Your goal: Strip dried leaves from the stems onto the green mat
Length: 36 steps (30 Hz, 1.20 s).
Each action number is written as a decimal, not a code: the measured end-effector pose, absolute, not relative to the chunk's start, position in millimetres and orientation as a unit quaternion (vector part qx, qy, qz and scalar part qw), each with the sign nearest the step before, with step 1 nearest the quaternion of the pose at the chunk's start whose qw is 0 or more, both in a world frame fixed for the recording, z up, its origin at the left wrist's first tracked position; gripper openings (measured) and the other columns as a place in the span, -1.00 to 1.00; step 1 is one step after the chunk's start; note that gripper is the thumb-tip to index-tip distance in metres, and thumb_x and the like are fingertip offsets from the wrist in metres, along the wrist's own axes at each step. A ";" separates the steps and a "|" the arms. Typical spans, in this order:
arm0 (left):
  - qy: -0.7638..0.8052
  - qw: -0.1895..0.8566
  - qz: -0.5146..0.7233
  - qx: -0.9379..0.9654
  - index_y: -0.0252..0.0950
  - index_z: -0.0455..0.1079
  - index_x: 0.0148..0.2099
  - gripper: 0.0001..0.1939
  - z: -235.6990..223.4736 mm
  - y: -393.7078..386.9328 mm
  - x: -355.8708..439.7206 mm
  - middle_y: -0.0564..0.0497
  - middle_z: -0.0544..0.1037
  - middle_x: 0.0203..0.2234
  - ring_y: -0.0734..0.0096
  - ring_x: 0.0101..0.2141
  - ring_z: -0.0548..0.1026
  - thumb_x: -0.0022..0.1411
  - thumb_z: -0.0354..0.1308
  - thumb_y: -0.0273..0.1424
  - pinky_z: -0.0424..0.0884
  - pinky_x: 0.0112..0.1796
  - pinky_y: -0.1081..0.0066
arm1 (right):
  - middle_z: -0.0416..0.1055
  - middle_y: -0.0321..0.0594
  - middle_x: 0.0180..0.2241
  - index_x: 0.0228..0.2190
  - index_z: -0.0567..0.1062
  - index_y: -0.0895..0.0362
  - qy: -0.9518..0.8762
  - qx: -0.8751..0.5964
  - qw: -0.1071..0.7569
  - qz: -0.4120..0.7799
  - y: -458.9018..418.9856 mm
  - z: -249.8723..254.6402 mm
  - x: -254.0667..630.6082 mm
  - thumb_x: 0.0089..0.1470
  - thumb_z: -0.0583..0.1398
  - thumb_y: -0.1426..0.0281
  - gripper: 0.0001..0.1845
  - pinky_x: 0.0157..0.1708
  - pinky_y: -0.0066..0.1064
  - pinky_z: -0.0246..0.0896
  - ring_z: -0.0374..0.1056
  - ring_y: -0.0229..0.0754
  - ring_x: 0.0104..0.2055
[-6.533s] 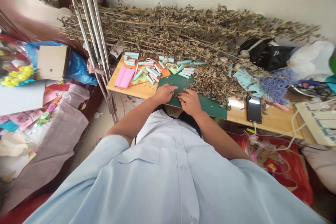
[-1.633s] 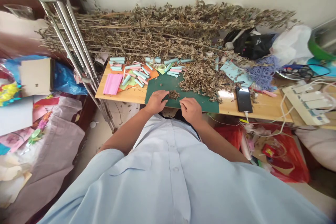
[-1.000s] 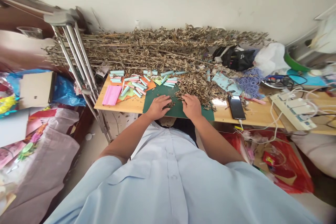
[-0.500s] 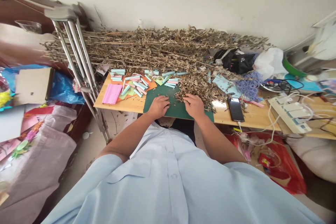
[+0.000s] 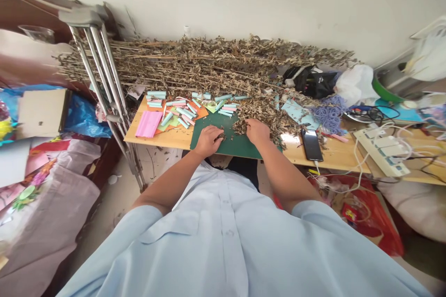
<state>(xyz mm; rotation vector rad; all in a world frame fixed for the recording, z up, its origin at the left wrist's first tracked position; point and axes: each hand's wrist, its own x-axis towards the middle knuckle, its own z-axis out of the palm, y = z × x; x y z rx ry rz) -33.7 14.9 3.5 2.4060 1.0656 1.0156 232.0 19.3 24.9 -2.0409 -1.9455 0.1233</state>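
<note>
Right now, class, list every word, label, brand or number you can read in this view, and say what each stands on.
No text is legible.
Black bag: small white mark, too small to read.
Red packet: print too blurred to read.

A wooden table (image 5: 334, 155) stands before the wall (image 5: 244, 0), with things on it and beside it.

On the table the cutting mat (image 5: 240, 146) lies in the middle, at the near edge, and loose dried leaves (image 5: 261, 116) lie over its far side. Left of the mat are paper rolls (image 5: 177, 111) and, nearer the table's left end, a folded paper (image 5: 148, 124); right of it lies a phone (image 5: 311, 145). Behind these, dried branches (image 5: 195, 62) lie along the wall. The crutches (image 5: 101, 88) stand at the table's left end (they lean a little), and a power strip (image 5: 381, 158) lies further right.
</note>
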 end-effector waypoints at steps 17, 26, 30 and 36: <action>0.380 0.155 0.373 0.832 -0.25 0.53 0.00 -0.74 2.4 15.3 -33.7 -0.13 0.61 -0.08 0.10 0.05 0.47 0.30 0.16 -0.36 0.35 0.09 0.04 | 0.49 -0.13 -0.01 0.03 0.50 0.04 -0.706 -0.663 0.244 0.062 -15.8 35.8 237.6 0.15 0.15 0.43 -0.60 -0.09 -0.19 0.40 0.47 -0.03 -0.13; 0.356 0.166 0.387 0.834 -0.24 0.54 -0.02 -0.75 2.6 9.3 -32.5 -0.10 0.62 -0.08 0.15 0.05 0.47 0.32 0.13 -0.34 0.32 0.15 0.02 | 0.50 -0.08 -0.02 -0.01 0.52 0.08 -0.655 -0.697 0.285 0.066 -24.4 21.2 245.3 0.21 0.06 0.40 -0.64 0.01 -0.14 0.36 0.43 0.01 -0.01; 0.366 0.176 0.381 0.831 -0.25 0.55 -0.03 -0.74 3.7 6.1 -30.4 -0.11 0.62 -0.11 0.15 0.03 0.47 0.32 0.13 -0.34 0.34 0.11 0.04 | 0.50 -0.04 -0.03 -0.03 0.54 0.11 -0.642 -0.714 0.271 0.062 -13.5 23.5 239.1 0.27 0.04 0.33 -0.64 0.03 -0.14 0.35 0.42 0.02 -0.01; 0.382 0.184 0.362 0.830 -0.26 0.56 -0.05 -0.76 10.0 2.5 -30.7 -0.14 0.62 -0.13 0.13 0.01 0.48 0.31 0.13 -0.34 0.34 0.09 0.03 | 0.51 -0.12 -0.08 -0.17 0.61 0.05 -0.636 -0.738 0.211 0.077 -2.1 24.7 234.9 0.16 0.18 0.31 -0.75 -0.10 -0.23 0.36 0.44 -0.05 -0.16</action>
